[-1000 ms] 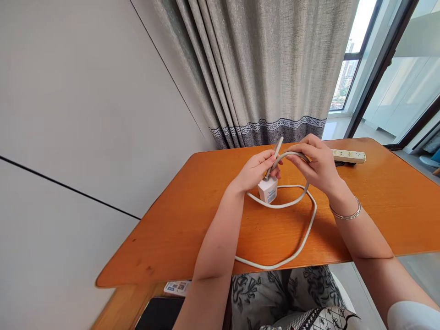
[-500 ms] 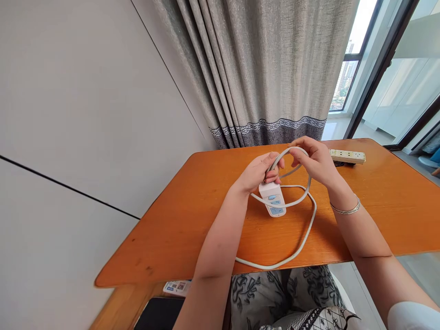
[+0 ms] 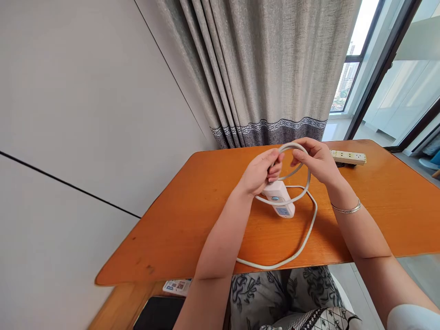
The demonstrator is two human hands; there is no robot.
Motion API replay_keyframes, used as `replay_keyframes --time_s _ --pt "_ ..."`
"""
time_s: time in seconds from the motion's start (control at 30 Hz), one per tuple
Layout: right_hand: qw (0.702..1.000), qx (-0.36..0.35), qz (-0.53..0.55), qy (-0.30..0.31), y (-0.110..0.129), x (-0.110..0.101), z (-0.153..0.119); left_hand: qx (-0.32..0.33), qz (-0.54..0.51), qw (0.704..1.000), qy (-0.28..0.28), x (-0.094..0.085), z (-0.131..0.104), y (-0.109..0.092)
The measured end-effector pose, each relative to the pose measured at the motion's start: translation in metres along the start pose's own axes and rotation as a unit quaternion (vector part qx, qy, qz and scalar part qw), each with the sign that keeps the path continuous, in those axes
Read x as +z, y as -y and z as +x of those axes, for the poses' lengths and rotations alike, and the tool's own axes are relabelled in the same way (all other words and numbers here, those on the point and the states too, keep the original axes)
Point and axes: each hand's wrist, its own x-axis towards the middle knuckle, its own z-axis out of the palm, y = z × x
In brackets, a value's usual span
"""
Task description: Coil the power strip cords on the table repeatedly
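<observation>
The orange table (image 3: 178, 229) is seen under both hands, with the gray curtain (image 3: 275, 68) beyond. The white cord (image 3: 308, 176) is gripped by the curled left hand (image 3: 261, 172) and the bent right hand (image 3: 318, 162), above the small power strip (image 3: 280, 199).

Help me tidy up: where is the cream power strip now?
In the head view, the cream power strip lies toward the far edge of the table, right of the right hand.

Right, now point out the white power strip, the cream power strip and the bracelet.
White power strip (image 3: 283, 211): head view, on its blue socket area.
Cream power strip (image 3: 349, 157): head view, mid-length on its socket face.
Bracelet (image 3: 346, 211): head view, on its band across the wrist.
</observation>
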Motion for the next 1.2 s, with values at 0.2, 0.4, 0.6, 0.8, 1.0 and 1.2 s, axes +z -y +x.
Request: replay_keyframes --time_s 0.2,0.4,0.6,0.8,1.0,1.2 --pt "0.994 0.096 0.024 0.038 -0.007 -0.001 0.001 0.022 -0.048 0.996 -0.07 -0.001 0.0 -0.008" --pt "0.983 0.139 0.117 -0.007 -0.006 0.006 0.0 0.029 -0.021 0.996 -0.087 -0.004 0.007 -0.001" --pt "0.969 0.115 0.182 -0.121 -0.018 0.014 0.005 0.027 -0.041 0.998 -0.033 0.002 0.011 0.011" --pt "0.975 0.067 0.165 -0.136 -0.025 0.021 0.003 0.013 -0.078 0.996 -0.033 0.005 0.007 0.006" --pt "0.996 0.017 0.048 -0.068 -0.026 0.013 0.003 0.004 -0.17 0.983 -0.075 0.009 0.001 -0.006" --pt "0.998 -0.012 -0.052 -0.022 -0.033 0.012 0.006 0.07 -0.23 0.961 -0.136 0.0 -0.005 -0.022"
